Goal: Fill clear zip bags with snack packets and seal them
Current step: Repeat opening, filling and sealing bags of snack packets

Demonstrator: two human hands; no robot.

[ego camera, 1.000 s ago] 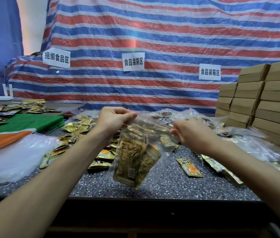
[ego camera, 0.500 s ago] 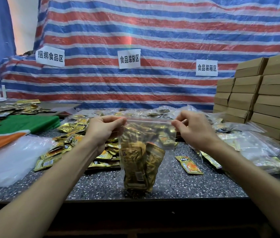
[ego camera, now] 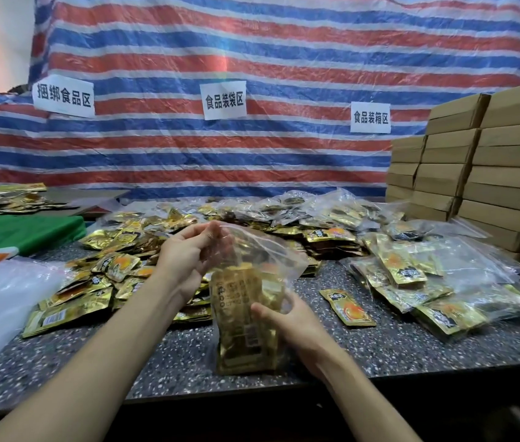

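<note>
Film of the zip bag (ego camera: 265,250) looks limp and slick, likely light. Left hand (ego camera: 188,260) pinches its top corner; right hand (ego camera: 290,323) grips the packed bottom, the firmer hold.

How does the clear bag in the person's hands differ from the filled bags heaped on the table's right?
The held bag is upright; the heaped bags lie flat, overlapping. The left hand pinches the held bag's top and the right hand grips it lower down; the heaped bags are untouched. Both are clear plastic holding gold packets.
</note>
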